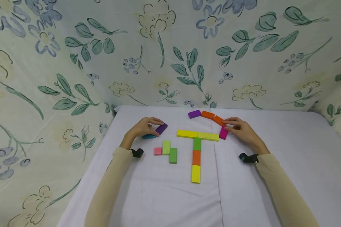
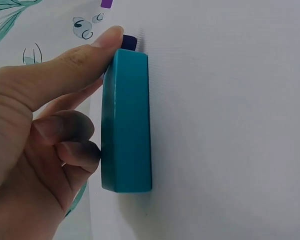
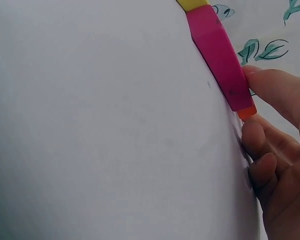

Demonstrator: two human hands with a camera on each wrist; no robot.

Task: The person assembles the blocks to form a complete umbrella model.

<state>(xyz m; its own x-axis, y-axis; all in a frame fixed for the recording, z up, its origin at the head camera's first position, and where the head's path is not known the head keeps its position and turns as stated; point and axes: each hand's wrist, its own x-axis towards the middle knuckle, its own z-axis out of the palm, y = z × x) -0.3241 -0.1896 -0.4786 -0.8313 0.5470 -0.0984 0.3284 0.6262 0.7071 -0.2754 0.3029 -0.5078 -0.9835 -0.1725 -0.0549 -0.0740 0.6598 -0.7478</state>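
My left hand [image 1: 143, 127] pinches a dark purple block [image 1: 161, 128] between thumb and fingers at the left of the layout. Just under that hand lies a teal block [image 2: 132, 120], which covers most of the purple one in the left wrist view. On the other side, my right hand [image 1: 242, 130] has its thumb against a magenta block [image 1: 223, 133]. Its index fingertip is where the magenta block meets an orange block [image 1: 218, 120]. That orange block continues into another orange block [image 1: 207, 115] and a purple block [image 1: 194, 114], forming a curve.
Two yellow blocks [image 1: 187, 134] lie in a row, with a green block [image 1: 197, 144], an orange block [image 1: 196, 157] and a yellow block [image 1: 195, 174] in a column below. A pink block [image 1: 158, 151], light green block [image 1: 166, 147] and green block [image 1: 173, 155] sit left.
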